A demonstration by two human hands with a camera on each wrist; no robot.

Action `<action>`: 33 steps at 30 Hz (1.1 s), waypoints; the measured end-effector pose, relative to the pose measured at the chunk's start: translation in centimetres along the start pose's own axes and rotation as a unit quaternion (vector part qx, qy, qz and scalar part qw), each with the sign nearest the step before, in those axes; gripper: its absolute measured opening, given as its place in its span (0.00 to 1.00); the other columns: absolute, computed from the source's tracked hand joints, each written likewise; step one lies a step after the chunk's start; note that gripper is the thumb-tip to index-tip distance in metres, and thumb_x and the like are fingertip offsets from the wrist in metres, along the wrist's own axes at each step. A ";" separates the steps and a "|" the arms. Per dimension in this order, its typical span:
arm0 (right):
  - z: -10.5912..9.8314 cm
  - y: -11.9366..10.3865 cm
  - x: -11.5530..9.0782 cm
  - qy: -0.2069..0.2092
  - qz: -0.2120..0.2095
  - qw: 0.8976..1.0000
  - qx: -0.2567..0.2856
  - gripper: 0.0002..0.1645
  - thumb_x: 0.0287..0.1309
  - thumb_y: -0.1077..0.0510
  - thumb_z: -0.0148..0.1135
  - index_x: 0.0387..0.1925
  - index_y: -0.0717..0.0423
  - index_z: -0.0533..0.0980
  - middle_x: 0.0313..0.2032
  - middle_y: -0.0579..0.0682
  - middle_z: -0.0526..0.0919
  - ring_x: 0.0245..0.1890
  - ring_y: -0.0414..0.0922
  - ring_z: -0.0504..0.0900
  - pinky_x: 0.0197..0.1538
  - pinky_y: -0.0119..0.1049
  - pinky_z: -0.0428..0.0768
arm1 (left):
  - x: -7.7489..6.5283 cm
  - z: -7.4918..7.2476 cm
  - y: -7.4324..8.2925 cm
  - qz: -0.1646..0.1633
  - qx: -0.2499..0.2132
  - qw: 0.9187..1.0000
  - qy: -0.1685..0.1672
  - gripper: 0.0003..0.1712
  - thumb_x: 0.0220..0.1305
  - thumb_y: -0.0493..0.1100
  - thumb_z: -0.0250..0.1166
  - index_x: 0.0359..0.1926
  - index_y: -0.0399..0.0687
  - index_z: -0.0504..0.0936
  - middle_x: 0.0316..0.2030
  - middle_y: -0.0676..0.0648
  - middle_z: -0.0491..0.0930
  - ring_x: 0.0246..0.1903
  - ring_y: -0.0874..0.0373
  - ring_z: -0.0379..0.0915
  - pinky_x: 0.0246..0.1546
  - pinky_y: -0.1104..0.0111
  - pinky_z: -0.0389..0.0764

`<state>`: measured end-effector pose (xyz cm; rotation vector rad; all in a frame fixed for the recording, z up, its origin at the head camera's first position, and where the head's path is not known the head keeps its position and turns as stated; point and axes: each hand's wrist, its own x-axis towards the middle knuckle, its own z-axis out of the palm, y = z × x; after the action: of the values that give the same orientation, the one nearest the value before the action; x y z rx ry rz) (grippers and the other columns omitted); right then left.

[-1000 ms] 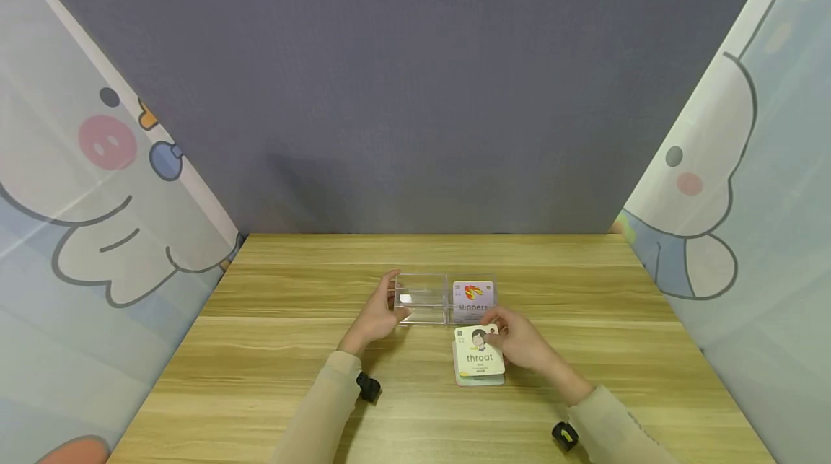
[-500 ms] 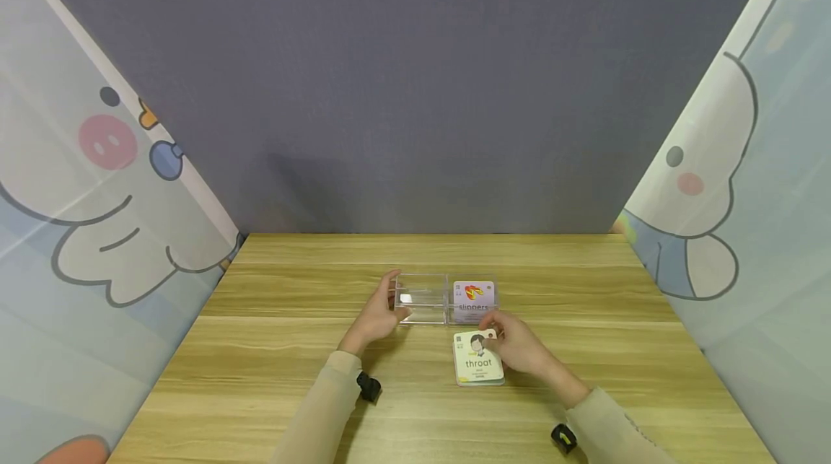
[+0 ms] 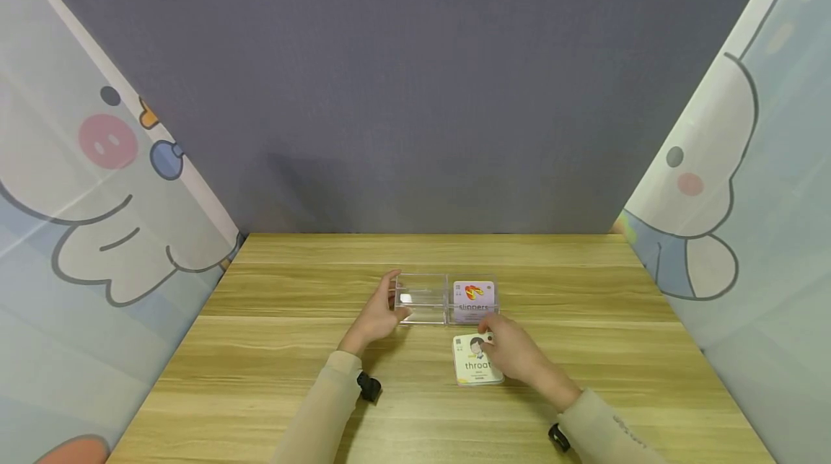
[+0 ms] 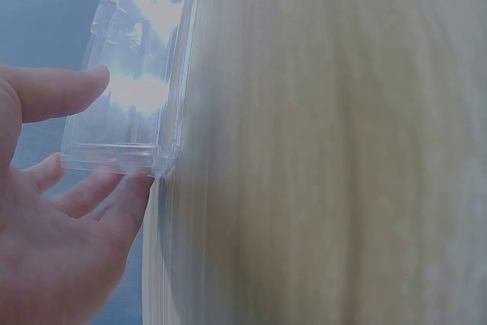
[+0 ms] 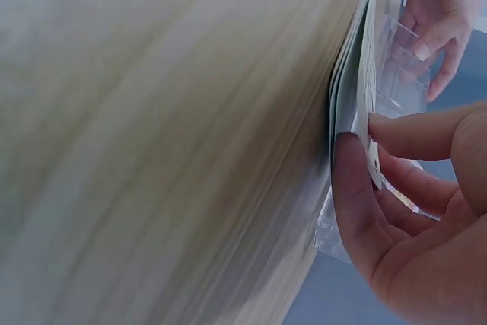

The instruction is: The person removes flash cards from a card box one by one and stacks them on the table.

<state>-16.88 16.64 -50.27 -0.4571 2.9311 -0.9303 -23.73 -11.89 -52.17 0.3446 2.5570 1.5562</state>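
Observation:
A clear plastic box (image 3: pixel 422 316) with two compartments lies on the table. My left hand (image 3: pixel 375 316) holds its left end, the thumb in front and the fingers around the end, as the left wrist view shows (image 4: pixel 68 241). The box's right compartment contains a purple "slippers" card (image 3: pixel 473 294). Just in front of that compartment is a pale yellow "throat" card (image 3: pixel 476 370) on a small stack. The thumb and fingers of my right hand (image 3: pixel 519 354) pinch its upper right edge. Seen from the right wrist, the stack (image 5: pixel 351 81) has several thin layers, slightly fanned.
The wood-grain table (image 3: pixel 292 392) extends on both sides of the box. A dark grey panel (image 3: pixel 415 89) rises behind it. Curtains printed with cartoon animals hang at the left (image 3: pixel 58 233) and right (image 3: pixel 766 233).
The "throat" card has come down and toward me, lining up with the stack beneath it. My right hand has shifted slightly with it. The left hand and box have stayed put.

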 end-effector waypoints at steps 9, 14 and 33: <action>0.3 -0.2 0.0 -0.006 -0.003 0.999 -0.052 0.11 0.56 0.65 0.72 0.41 0.60 0.81 0.42 0.52 0.82 0.40 0.47 0.81 0.46 0.47 0.85 | -0.1 0.1 0.0 0.001 0.005 1.000 0.002 0.49 0.66 0.35 0.68 0.80 0.48 0.50 0.68 0.35 0.65 0.66 0.35 0.65 0.68 0.45 0.68; 0.3 -0.3 0.0 -0.010 0.000 0.997 -0.077 0.10 0.56 0.63 0.72 0.40 0.59 0.81 0.38 0.49 0.80 0.35 0.43 0.79 0.38 0.41 0.84 | -0.1 0.0 0.0 0.010 0.005 1.000 0.003 0.49 0.65 0.35 0.68 0.80 0.46 0.50 0.67 0.34 0.66 0.65 0.34 0.66 0.68 0.45 0.68; 0.0 -0.3 -0.1 -0.005 0.004 0.995 -0.096 0.11 0.53 0.62 0.75 0.35 0.56 0.79 0.32 0.46 0.75 0.29 0.40 0.73 0.27 0.34 0.76 | 0.1 -0.1 0.2 0.017 -0.016 1.000 0.001 0.49 0.65 0.32 0.67 0.79 0.43 0.49 0.65 0.34 0.67 0.65 0.35 0.66 0.68 0.46 0.67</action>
<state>-16.70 16.46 -50.10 -0.4563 3.0239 -0.6456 -23.77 -11.84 -51.96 0.3841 2.5379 1.6070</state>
